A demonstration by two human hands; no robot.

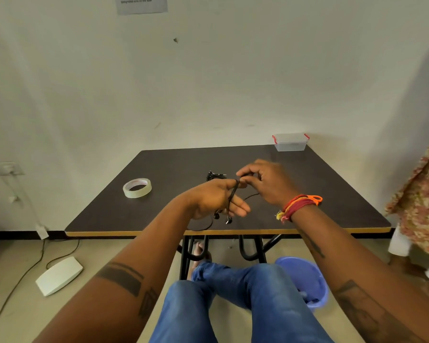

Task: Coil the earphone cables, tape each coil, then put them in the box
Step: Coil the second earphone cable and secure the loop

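Looping round the fingers of the left hand (pixel 216 201) is a black earphone cable (pixel 233 194), held up over the near edge of the tabletop (pixel 174 164). The left hand is kept flat with its fingers straight, and the cable is wrapped around them. Two small earbuds (pixel 222 217) are seen hanging just below this hand. The cable is pinched between the thumb and fingertips of the right hand (pixel 265 181), right at the top of the loop. More of the cable is seen trailing down onto the tabletop near the front edge.

A second bundle of black earphones (pixel 214 175) is lying near the middle of the tabletop, just behind the hands. A roll of clear tape (pixel 137 188) is lying flat toward the left edge. A clear box (pixel 290 142) with red clips and its lid on is placed at the far right corner. Orange scissors (pixel 316 199) are partly hidden behind the right wrist.
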